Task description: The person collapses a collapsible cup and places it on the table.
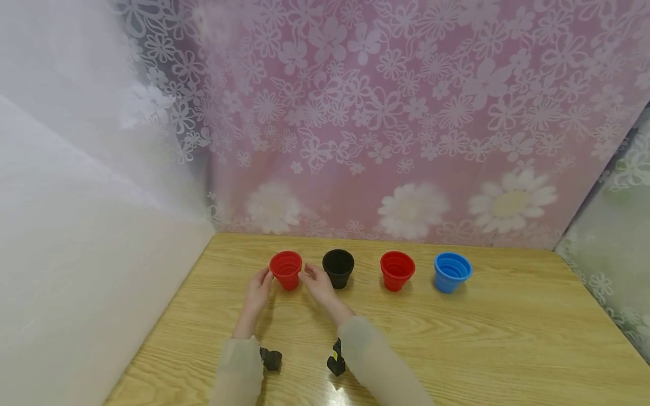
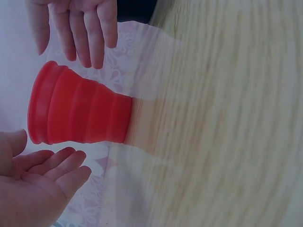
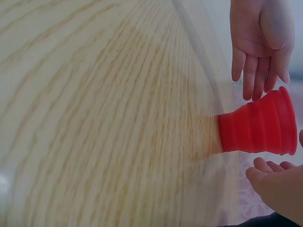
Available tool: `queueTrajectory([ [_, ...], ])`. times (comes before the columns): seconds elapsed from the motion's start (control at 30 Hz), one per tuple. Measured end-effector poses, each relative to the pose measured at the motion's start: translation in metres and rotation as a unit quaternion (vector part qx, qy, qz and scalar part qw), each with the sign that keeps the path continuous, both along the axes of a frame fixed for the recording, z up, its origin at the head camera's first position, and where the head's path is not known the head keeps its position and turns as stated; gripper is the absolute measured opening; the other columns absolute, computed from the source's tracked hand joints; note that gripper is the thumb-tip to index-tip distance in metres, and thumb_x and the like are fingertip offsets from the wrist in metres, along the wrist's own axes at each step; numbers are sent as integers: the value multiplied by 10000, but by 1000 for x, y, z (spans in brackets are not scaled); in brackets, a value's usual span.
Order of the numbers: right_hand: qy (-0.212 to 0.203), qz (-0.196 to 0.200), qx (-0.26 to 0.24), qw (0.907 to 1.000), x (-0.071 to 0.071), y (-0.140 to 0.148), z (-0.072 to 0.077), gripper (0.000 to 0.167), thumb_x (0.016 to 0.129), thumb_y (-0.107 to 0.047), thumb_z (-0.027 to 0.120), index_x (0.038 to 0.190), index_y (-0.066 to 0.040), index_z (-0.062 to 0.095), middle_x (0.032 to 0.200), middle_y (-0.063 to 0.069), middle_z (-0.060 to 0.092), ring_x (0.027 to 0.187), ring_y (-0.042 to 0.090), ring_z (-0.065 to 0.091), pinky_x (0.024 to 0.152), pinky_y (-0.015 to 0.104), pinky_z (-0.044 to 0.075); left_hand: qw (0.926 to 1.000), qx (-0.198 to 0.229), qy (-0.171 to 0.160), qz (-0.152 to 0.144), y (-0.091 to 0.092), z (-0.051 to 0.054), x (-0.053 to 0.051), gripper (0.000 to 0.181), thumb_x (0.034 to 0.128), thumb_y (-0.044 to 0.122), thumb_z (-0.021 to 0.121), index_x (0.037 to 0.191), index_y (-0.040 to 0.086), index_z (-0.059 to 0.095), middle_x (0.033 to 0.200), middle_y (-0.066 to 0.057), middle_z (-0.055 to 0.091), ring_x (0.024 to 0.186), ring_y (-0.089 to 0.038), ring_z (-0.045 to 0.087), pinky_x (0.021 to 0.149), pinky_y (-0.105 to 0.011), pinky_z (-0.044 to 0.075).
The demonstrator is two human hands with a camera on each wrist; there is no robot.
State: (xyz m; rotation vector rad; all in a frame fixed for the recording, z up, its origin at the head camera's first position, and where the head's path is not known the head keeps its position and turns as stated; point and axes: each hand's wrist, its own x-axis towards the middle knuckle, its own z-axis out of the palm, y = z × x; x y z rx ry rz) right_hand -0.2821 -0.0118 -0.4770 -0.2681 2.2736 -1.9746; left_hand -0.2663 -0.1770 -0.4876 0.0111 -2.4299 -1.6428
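Observation:
A red ribbed cup, wider at its rim, stands upright at the left end of a row on the table. My left hand is at its left side and my right hand at its right, palms toward it. In the left wrist view a gap shows between the cup and both hands, whose fingers are loosely extended. The left fingertips look very close to the cup in the right wrist view; contact cannot be told. A black cup stands just beyond my right hand.
Farther right on the wooden table stand another red cup and a blue cup. A flowered pink curtain hangs behind the table, and a white sheet borders the left side.

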Motion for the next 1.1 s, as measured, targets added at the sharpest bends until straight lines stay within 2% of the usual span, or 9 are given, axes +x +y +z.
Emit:
queueTrajectory([
  [0.17, -12, -16, -65, 10000, -2, -3, -4, 418, 897, -96, 513, 1244, 114, 413, 1222, 241, 466, 1127, 333, 437, 909, 386, 393, 9997, 216, 9, -81, 5, 0, 0, 362, 946, 64, 376, 1208, -185, 387, 1191, -330, 438, 1110, -409, 425, 938, -467, 336],
  [0.33, -30, 151, -471, 9988, 8, -2, 8, 382, 889, -28, 500, 1218, 146, 414, 1187, 284, 474, 1119, 356, 438, 890, 378, 411, 9998, 165, 140, 15, 9, 0, 4, 346, 939, 48, 388, 1201, -177, 401, 1186, -327, 444, 1111, -408, 423, 940, -470, 334],
  [0.47, 64, 254, -547, 9982, 23, 2, 22, 386, 890, -2, 480, 1226, 162, 386, 1206, 311, 442, 1132, 374, 420, 904, 385, 398, 9994, 84, 313, 132, 15, 3, 12, 331, 929, 33, 410, 1193, -167, 421, 1192, -314, 450, 1127, -397, 414, 939, -467, 336],
  [0.63, 383, 106, -618, 9973, 39, 11, 30, 391, 864, 10, 520, 1206, 167, 412, 1173, 316, 469, 1084, 380, 467, 877, 385, 419, 9988, 245, 410, 123, 27, 13, 27, 343, 927, 47, 429, 1215, -138, 419, 1211, -283, 455, 1137, -369, 417, 931, -455, 351],
  [0.77, 1039, -75, -606, 9927, 50, 24, 28, 367, 829, 16, 576, 1153, 154, 473, 1110, 294, 526, 1042, 381, 500, 889, 449, 395, 9969, 513, 591, -105, 37, 20, 40, 352, 925, 65, 443, 1223, -121, 418, 1217, -257, 462, 1129, -350, 431, 922, -439, 366],
  [0.9, 1511, -385, -441, 9868, 55, 41, 21, 370, 815, -69, 629, 1139, 79, 529, 1116, 196, 563, 1071, 313, 500, 929, 433, 357, 9948, 619, 705, -404, 51, 30, 52, 363, 924, 103, 460, 1232, -86, 423, 1216, -222, 476, 1121, -335, 447, 906, -427, 384],
  [1.0, 1490, -649, -392, 9859, 58, 56, 19, 399, 797, -115, 654, 1155, 25, 546, 1138, 133, 568, 1095, 253, 492, 941, 386, 351, 9933, 612, 691, -691, 63, 39, 56, 387, 922, 148, 475, 1246, -57, 419, 1219, -192, 484, 1121, -312, 455, 897, -408, 396],
  [1.1, 1471, -807, -453, 9848, 68, 70, 29, 384, 801, -69, 642, 1149, 56, 539, 1142, 168, 556, 1105, 280, 480, 940, 391, 345, 9902, 662, 706, -1012, 74, 48, 62, 393, 918, 154, 484, 1242, -60, 419, 1208, -190, 490, 1115, -304, 461, 896, -394, 401],
])
